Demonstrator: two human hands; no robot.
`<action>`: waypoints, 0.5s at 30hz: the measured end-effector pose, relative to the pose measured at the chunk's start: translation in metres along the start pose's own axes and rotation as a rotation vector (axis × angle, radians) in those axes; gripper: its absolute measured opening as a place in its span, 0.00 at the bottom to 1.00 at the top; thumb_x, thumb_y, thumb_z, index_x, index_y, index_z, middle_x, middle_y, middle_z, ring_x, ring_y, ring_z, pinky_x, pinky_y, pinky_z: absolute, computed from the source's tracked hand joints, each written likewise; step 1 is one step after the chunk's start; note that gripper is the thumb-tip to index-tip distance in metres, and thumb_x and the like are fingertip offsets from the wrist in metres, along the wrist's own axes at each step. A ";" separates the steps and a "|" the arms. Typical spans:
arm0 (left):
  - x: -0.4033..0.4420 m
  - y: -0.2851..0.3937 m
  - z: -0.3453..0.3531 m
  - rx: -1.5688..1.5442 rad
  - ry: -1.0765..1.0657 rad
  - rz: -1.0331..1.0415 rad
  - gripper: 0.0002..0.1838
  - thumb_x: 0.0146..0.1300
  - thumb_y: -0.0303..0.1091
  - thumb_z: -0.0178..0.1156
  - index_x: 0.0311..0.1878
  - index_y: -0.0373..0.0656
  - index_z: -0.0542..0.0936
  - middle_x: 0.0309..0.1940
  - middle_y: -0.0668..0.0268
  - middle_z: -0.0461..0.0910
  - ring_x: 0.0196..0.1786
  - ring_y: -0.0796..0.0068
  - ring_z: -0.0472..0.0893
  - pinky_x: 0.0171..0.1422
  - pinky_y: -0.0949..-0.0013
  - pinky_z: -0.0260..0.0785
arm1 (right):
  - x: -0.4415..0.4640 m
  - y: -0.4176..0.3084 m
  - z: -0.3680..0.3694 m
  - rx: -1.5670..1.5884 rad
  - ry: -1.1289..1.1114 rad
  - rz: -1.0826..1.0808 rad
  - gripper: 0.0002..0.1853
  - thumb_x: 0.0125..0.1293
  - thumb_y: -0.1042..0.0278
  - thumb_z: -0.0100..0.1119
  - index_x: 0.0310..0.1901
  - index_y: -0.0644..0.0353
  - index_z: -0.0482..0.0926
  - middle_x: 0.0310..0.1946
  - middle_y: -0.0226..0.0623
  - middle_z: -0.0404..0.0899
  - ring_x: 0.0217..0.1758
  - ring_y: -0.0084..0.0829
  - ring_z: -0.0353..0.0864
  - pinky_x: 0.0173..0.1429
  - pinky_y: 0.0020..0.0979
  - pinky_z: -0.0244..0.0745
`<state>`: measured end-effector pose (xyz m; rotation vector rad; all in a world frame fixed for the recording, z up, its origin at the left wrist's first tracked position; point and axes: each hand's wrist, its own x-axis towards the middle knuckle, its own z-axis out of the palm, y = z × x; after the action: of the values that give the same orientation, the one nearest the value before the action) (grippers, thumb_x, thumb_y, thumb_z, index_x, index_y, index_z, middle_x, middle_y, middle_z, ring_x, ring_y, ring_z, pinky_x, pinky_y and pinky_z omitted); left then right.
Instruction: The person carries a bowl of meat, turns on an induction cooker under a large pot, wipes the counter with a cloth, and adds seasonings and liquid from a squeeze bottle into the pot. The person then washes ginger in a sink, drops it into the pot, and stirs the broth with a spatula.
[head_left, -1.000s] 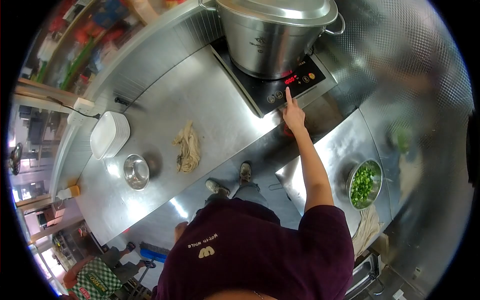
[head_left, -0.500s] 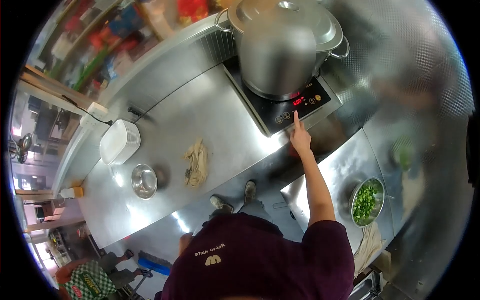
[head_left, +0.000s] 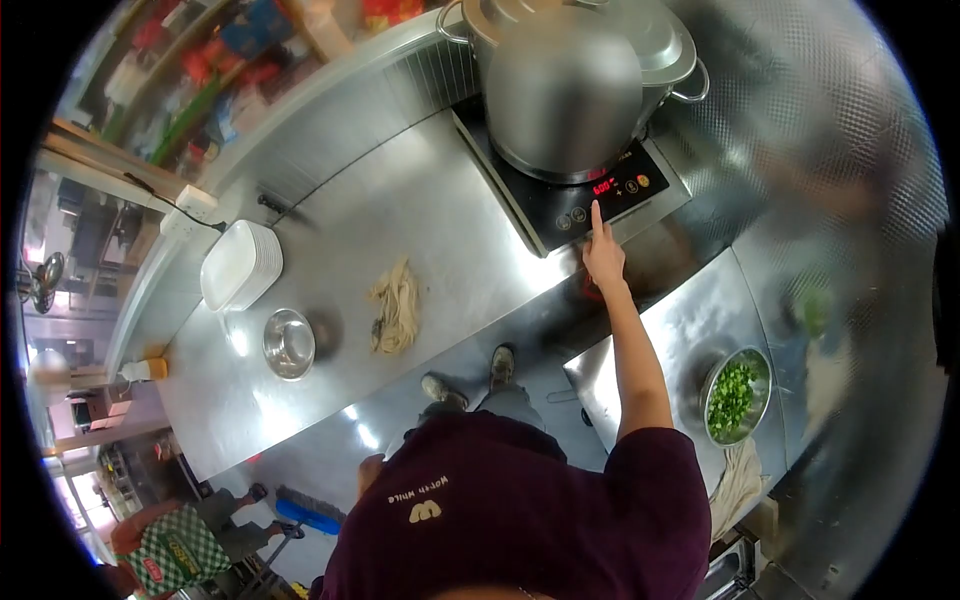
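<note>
One finger of my right hand is stretched out onto the control panel of a black induction cooker, just below red lit digits; the other fingers look curled. On the cooker stands a large lidded steel pot, partly blurred. Near my waist on the left, my left hand hangs low, mostly hidden by my shirt, its fingers not clear. A crumpled cloth lies on the steel counter to the left of the cooker.
A small steel bowl and stacked white trays stand at the counter's left. Right of my arm, a bowl of chopped greens sits beside a cloth. A person in a checkered apron is at lower left, near a blue broom.
The red digits went from 1000 to about 600. My right finger remains at the panel. The whole view has shifted slightly, and haze now blurs the pot.
</note>
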<state>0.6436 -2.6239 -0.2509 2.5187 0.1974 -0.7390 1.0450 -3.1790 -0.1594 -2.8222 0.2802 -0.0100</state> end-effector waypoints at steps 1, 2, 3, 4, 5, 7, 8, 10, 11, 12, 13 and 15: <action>-0.001 0.002 0.000 0.000 0.023 0.012 0.13 0.52 0.33 0.55 0.39 0.36 0.77 0.38 0.48 0.77 0.42 0.49 0.76 0.46 0.57 0.69 | 0.000 -0.001 -0.001 -0.006 -0.014 0.008 0.43 0.53 0.74 0.50 0.68 0.42 0.40 0.44 0.47 0.69 0.35 0.51 0.75 0.38 0.45 0.72; -0.002 0.003 0.002 0.001 0.046 0.024 0.14 0.52 0.33 0.55 0.40 0.36 0.77 0.38 0.48 0.77 0.42 0.49 0.76 0.46 0.57 0.69 | 0.000 -0.001 -0.003 -0.012 -0.027 0.016 0.43 0.53 0.74 0.50 0.68 0.41 0.39 0.44 0.47 0.68 0.36 0.51 0.75 0.38 0.45 0.72; -0.003 0.003 0.003 0.001 0.069 0.036 0.14 0.52 0.33 0.55 0.40 0.37 0.77 0.38 0.49 0.77 0.43 0.49 0.77 0.46 0.57 0.69 | 0.000 -0.001 -0.004 -0.009 -0.027 0.015 0.43 0.53 0.74 0.50 0.68 0.41 0.39 0.44 0.47 0.68 0.36 0.51 0.75 0.39 0.45 0.72; -0.004 0.002 0.004 0.006 0.038 0.023 0.14 0.52 0.33 0.55 0.40 0.37 0.77 0.38 0.49 0.77 0.43 0.50 0.77 0.46 0.58 0.69 | 0.000 -0.001 -0.004 -0.007 -0.027 0.014 0.43 0.53 0.74 0.50 0.68 0.41 0.39 0.45 0.47 0.69 0.36 0.51 0.75 0.39 0.44 0.72; -0.002 0.003 0.003 0.011 0.008 0.009 0.14 0.52 0.33 0.55 0.41 0.37 0.77 0.39 0.49 0.78 0.43 0.50 0.77 0.46 0.58 0.69 | -0.001 -0.001 -0.005 -0.004 -0.028 0.011 0.43 0.53 0.74 0.50 0.68 0.41 0.39 0.45 0.47 0.69 0.37 0.51 0.75 0.39 0.44 0.72; -0.008 0.005 0.004 -0.148 -0.010 -0.125 0.14 0.52 0.34 0.55 0.41 0.38 0.78 0.39 0.50 0.78 0.43 0.51 0.77 0.47 0.58 0.70 | -0.003 -0.001 -0.006 -0.005 -0.033 0.014 0.43 0.53 0.74 0.50 0.68 0.41 0.40 0.46 0.48 0.69 0.37 0.51 0.75 0.39 0.44 0.72; -0.008 0.008 0.004 -0.311 0.008 -0.243 0.14 0.52 0.34 0.56 0.41 0.38 0.78 0.39 0.50 0.78 0.43 0.51 0.77 0.47 0.58 0.70 | -0.002 -0.001 -0.007 -0.005 -0.031 0.014 0.43 0.54 0.74 0.50 0.68 0.41 0.40 0.46 0.48 0.69 0.37 0.51 0.75 0.39 0.44 0.72; -0.002 0.001 0.012 -0.307 0.026 -0.233 0.14 0.52 0.35 0.56 0.41 0.39 0.78 0.38 0.50 0.78 0.42 0.52 0.77 0.47 0.59 0.70 | -0.003 0.004 -0.007 0.011 -0.044 0.020 0.42 0.54 0.74 0.50 0.68 0.41 0.40 0.46 0.48 0.69 0.37 0.51 0.75 0.40 0.44 0.72; 0.001 -0.022 0.028 -0.139 0.028 -0.107 0.14 0.51 0.35 0.57 0.41 0.39 0.78 0.38 0.51 0.78 0.42 0.53 0.77 0.47 0.60 0.70 | -0.003 0.008 -0.007 0.019 -0.046 0.022 0.42 0.54 0.74 0.49 0.68 0.41 0.40 0.46 0.48 0.69 0.38 0.51 0.75 0.40 0.44 0.72; 0.004 -0.022 0.028 0.031 0.029 0.016 0.15 0.51 0.36 0.57 0.41 0.39 0.78 0.38 0.51 0.78 0.42 0.54 0.78 0.47 0.60 0.70 | -0.004 0.011 -0.006 0.028 -0.022 0.021 0.42 0.54 0.74 0.49 0.68 0.41 0.41 0.47 0.48 0.70 0.38 0.51 0.75 0.41 0.44 0.72; 0.008 -0.023 0.026 -0.004 -0.014 0.006 0.15 0.51 0.36 0.57 0.41 0.39 0.78 0.38 0.51 0.78 0.42 0.55 0.78 0.46 0.60 0.71 | -0.005 0.014 -0.006 0.036 0.001 0.018 0.42 0.54 0.73 0.49 0.68 0.40 0.41 0.47 0.48 0.70 0.38 0.52 0.75 0.41 0.45 0.72; 0.006 -0.011 0.010 -0.084 -0.103 -0.030 0.15 0.51 0.36 0.58 0.41 0.39 0.78 0.38 0.52 0.79 0.41 0.56 0.79 0.46 0.61 0.71 | -0.011 0.017 -0.012 0.031 0.040 0.033 0.41 0.54 0.73 0.49 0.68 0.40 0.42 0.48 0.48 0.70 0.39 0.52 0.75 0.41 0.45 0.72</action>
<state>0.6408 -2.6194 -0.2660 2.3969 0.2266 -0.8520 1.0302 -3.1962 -0.1532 -2.7884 0.3324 -0.0625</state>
